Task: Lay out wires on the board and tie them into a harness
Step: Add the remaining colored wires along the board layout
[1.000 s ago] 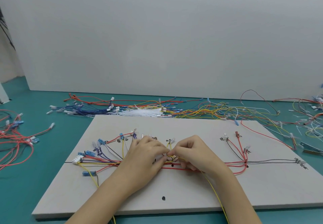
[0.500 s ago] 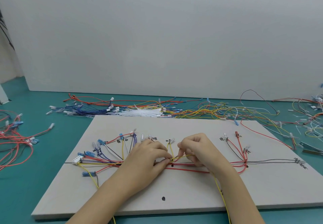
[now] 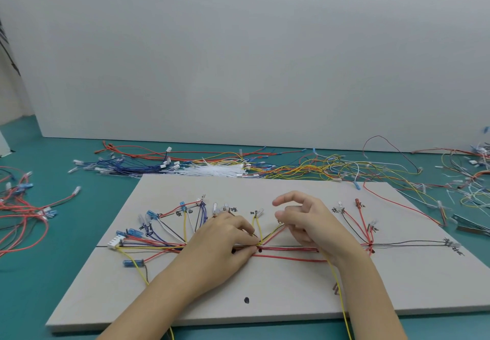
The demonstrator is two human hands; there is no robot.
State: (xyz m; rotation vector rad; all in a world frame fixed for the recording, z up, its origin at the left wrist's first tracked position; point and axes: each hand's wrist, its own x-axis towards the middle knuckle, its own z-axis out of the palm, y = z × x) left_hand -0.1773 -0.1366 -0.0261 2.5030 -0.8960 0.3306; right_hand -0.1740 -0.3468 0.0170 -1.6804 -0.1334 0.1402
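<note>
A pale board lies on the teal table with a bundle of red, yellow and blue wires laid along its drawn centre line. Branches with blue and white connectors fan out at the left. My left hand pinches the bundle at the centre where two yellow wires rise. My right hand hovers just right of that spot, fingers loosely curled and holding nothing. A long yellow wire runs under my right wrist toward the front edge.
Loose wires and a white bunch of cable ties lie behind the board. Red wires pile at the left, more tangled wires at the right, with a metal tool near the right edge. A grey wall stands behind.
My right hand has let go of the bundle and lifted up and to the right, fingers spreading. My left hand keeps its pinch at the centre.
</note>
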